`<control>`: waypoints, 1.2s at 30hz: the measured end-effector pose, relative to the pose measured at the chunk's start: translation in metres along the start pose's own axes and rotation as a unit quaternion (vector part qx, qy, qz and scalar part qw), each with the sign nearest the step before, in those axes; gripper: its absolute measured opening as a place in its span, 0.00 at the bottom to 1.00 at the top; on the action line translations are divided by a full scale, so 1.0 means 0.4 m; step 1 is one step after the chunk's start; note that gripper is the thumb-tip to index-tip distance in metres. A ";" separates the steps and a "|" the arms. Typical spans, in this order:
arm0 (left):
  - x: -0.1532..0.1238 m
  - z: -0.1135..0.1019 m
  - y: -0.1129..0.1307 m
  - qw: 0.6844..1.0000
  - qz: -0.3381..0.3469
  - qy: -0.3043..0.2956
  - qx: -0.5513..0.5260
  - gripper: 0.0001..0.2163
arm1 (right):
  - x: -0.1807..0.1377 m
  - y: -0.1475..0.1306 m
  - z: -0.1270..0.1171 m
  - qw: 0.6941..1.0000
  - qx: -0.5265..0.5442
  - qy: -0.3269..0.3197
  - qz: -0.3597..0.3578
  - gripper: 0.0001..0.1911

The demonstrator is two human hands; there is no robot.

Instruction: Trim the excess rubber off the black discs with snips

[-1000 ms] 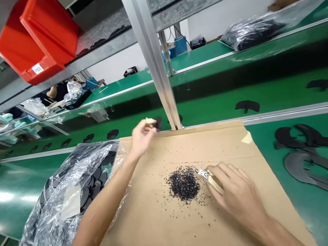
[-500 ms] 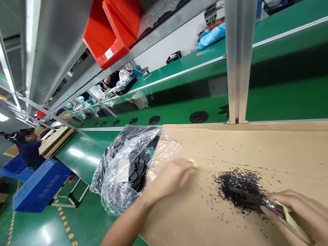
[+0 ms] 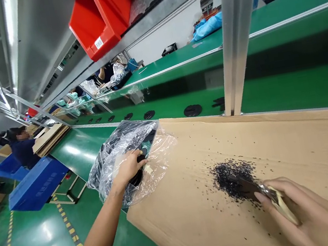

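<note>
My right hand (image 3: 310, 207) is wrapped round the pale handle of a knife (image 3: 250, 188). The blade rests low over a heap of small black bits (image 3: 228, 177) on a brown cardboard sheet (image 3: 200, 226). My left hand (image 3: 129, 166) reaches into the mouth of a clear plastic bag (image 3: 107, 157). Its thumb and fingers close on a black disc (image 3: 140, 157) there, partly hidden by the hand. More dark discs show through the film, and the bag's loose edge lies over the cardboard.
Several black discs (image 3: 192, 110) lie in a row on the green surface behind the cardboard. A metal post (image 3: 234, 44) rises at the back edge. Overhead sits a red bin (image 3: 102, 20) on a shelf. A person (image 3: 21, 147) stands far left near blue crates (image 3: 37, 184).
My left hand has moved left from above the cardboard into the bag, onto the discs. The right hand keeps the knife at the heap. The view has shifted slightly.
</note>
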State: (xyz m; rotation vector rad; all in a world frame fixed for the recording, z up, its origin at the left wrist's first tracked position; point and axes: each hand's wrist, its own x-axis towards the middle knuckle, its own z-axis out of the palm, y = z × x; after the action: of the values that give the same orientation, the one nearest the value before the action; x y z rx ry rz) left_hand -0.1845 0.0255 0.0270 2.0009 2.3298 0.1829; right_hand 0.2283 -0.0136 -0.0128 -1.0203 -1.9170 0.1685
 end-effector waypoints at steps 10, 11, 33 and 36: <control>0.019 0.003 0.051 0.952 -0.022 0.138 -0.272 0.16 | -0.005 -0.015 -0.008 0.997 0.034 -0.003 0.063 0.05; 0.016 0.003 0.070 0.942 -0.012 0.134 -0.307 0.18 | -0.009 -0.016 -0.009 0.995 0.047 -0.015 0.091 0.07; -0.114 0.093 0.457 0.831 0.343 -0.095 -0.427 0.11 | 0.011 -0.067 -0.034 0.888 0.278 -0.084 0.357 0.10; -0.109 0.095 0.446 0.815 0.393 -0.063 -0.421 0.08 | 0.008 -0.063 -0.028 0.897 0.255 -0.067 0.355 0.09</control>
State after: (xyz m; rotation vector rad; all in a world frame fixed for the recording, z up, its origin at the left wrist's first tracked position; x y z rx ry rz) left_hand 0.0018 0.0104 0.0116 2.1436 0.8764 0.8882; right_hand 0.2218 -0.0309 0.0080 -1.3047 -1.4006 1.1228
